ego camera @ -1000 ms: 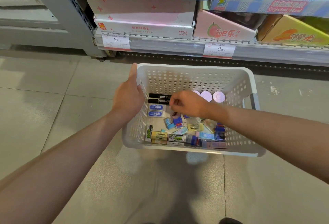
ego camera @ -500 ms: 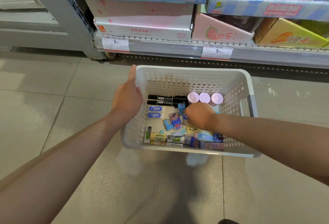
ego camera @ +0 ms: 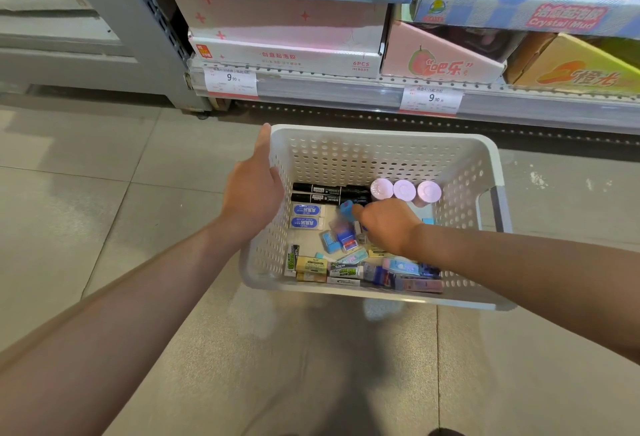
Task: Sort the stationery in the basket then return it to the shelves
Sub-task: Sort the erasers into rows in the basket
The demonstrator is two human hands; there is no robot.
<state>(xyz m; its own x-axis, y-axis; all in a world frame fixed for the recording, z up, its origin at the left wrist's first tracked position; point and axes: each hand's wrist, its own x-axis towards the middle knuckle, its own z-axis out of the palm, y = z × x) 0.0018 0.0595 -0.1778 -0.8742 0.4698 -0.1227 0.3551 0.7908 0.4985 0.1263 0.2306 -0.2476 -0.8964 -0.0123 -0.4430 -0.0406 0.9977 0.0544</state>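
1. The shelves [ego camera: 346, 89] stood just behind the white basket [ego camera: 381, 144], which sat on the floor [ego camera: 104, 227].
2. The left hand [ego camera: 252, 193] gripped the basket's left rim, thumb along the edge.
3. Two black markers [ego camera: 329, 194] and three pink caps [ego camera: 404, 189] lay at the back; both looked rigid and light.
4. The right hand [ego camera: 388, 224] pinched a small blue eraser [ego camera: 346, 210] among the loose erasers; probably light and slightly soft, best held by its long sides.

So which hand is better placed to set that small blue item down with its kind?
The right hand: it is inside the basket and already pinches the small blue item, just by the black markers. The left hand grips the basket's left wall, steadying it.
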